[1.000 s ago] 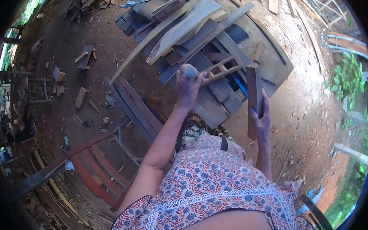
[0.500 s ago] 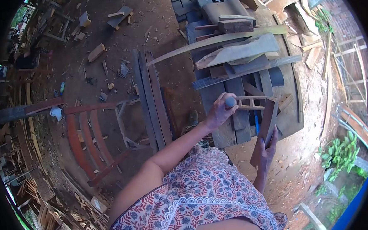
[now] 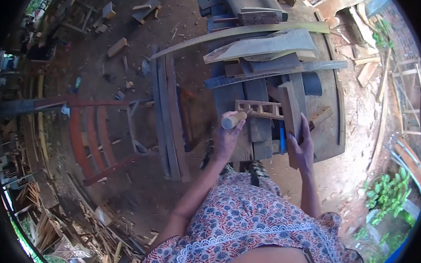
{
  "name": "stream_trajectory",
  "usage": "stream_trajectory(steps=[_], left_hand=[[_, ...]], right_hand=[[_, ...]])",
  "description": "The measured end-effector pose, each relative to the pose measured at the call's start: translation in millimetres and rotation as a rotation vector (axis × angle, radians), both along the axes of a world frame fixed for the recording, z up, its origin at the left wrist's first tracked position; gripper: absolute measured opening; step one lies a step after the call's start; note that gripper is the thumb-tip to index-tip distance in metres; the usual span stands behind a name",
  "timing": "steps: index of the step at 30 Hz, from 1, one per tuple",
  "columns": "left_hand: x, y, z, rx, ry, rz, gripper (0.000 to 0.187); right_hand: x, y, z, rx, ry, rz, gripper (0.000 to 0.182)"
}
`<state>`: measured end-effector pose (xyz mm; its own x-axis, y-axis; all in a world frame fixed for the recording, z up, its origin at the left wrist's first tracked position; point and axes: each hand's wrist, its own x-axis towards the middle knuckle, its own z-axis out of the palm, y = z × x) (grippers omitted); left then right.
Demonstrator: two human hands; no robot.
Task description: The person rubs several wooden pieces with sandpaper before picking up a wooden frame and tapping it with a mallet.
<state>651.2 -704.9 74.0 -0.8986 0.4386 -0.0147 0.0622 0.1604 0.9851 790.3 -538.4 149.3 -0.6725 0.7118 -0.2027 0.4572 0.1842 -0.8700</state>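
My left hand (image 3: 226,139) grips a round wooden tool handle (image 3: 233,120) whose head is hidden, held just left of a small ladder-like wooden frame (image 3: 259,109) on the workbench (image 3: 328,139). My right hand (image 3: 301,148) holds a dark wooden board (image 3: 291,113) upright-tilted against the right end of that frame. A blue tool (image 3: 282,144) lies on the bench between my hands. I wear a floral-print top.
Long planks and offcuts (image 3: 263,45) are piled on the far part of the bench. Dark boards (image 3: 167,114) lean at its left. A reddish curved chair frame (image 3: 94,137) lies on the dirt floor, with wood scraps scattered around. Plants (image 3: 390,193) grow at the right.
My view swung so the bench sits more upright. My right hand brought the board up against the ladder-like frame. My left hand with the handle dropped lower left of the frame.
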Motion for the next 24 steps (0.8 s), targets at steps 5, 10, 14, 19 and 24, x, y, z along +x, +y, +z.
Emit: stream_trajectory(steps=[5,10,14,19,24], left_hand=[[41,10,3,-0.116,0.206,0.077,0.032],[52,18,-3,-0.042,0.113,0.089,0.036],[65,24,-2,0.199,0.133,0.21,0.036],[56,6,-28,0.097,0.269,0.236,0.03],[48,12,-13,0.164,0.083,0.289,0.029]], right_hand=[[-12,-6,51,0.291,0.134,0.36,0.071],[2,-29,68,0.466,0.35,0.975,0.069],[16,-11,21,0.553,0.134,0.88,0.066],[48,3,44,0.551,0.096,0.798,0.067],[94,31,13,0.46,0.013,0.475,0.067]])
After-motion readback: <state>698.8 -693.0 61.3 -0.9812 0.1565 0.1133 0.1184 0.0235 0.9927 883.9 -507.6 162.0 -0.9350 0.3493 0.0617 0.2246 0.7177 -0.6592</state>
